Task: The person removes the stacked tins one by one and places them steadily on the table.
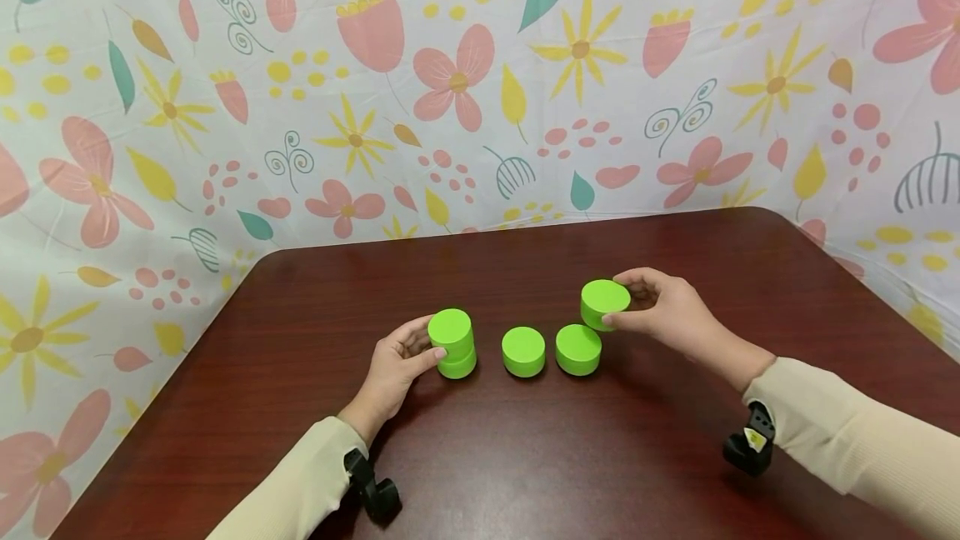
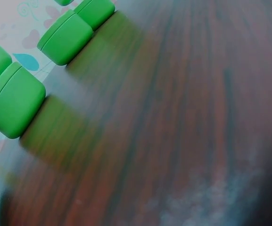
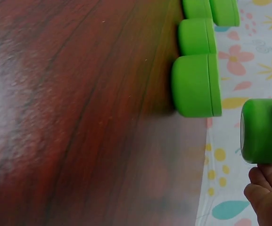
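Note:
Several round, bright green lidded jars are on the table. At the left, one jar (image 1: 451, 329) sits on top of another jar (image 1: 457, 367), and my left hand (image 1: 395, 363) grips the upper one from its left side, thumb at the front. My right hand (image 1: 670, 307) pinches a jar (image 1: 604, 300) by its right side, thumb in front. The right wrist view shows this held jar (image 3: 263, 132) raised off the tabletop. Two more jars stand singly between my hands, a middle jar (image 1: 523, 351) and a right jar (image 1: 578, 349), the latter just below the held one.
The dark reddish-brown wooden table (image 1: 570, 457) has rounded far corners. Behind it hangs a white cloth (image 1: 480, 148) printed with flowers and leaves. Black wrist-worn cameras sit at the left cuff (image 1: 375, 490) and the right cuff (image 1: 752, 440).

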`<state>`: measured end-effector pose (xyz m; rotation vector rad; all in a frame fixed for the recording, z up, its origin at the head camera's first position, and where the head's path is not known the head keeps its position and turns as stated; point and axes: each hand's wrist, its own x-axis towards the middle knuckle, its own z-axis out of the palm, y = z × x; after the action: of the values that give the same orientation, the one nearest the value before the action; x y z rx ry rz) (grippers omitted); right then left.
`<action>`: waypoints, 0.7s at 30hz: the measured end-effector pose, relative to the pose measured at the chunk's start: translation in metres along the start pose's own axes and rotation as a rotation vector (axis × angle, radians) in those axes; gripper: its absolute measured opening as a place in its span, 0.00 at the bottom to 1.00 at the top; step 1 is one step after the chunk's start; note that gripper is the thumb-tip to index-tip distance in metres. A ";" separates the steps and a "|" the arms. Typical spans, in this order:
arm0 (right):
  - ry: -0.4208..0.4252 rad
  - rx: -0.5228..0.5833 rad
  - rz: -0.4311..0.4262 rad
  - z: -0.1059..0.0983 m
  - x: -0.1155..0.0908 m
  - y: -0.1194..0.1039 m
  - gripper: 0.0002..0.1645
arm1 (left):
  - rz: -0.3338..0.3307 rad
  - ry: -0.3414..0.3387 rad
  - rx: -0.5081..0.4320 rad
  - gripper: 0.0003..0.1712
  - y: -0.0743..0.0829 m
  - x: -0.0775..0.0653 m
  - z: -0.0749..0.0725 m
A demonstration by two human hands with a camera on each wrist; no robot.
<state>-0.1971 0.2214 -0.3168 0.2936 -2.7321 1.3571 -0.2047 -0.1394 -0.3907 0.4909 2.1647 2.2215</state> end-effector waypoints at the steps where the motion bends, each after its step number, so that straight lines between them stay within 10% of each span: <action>1: 0.003 -0.002 0.001 -0.001 -0.001 0.001 0.37 | -0.001 0.000 -0.001 0.29 0.000 0.000 0.000; 21: 0.026 0.026 0.017 -0.002 -0.017 0.031 0.34 | 0.007 0.000 -0.011 0.29 -0.002 0.000 -0.001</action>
<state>-0.1862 0.2434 -0.3423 0.2539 -2.7043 1.3916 -0.2057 -0.1398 -0.3926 0.4986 2.1524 2.2356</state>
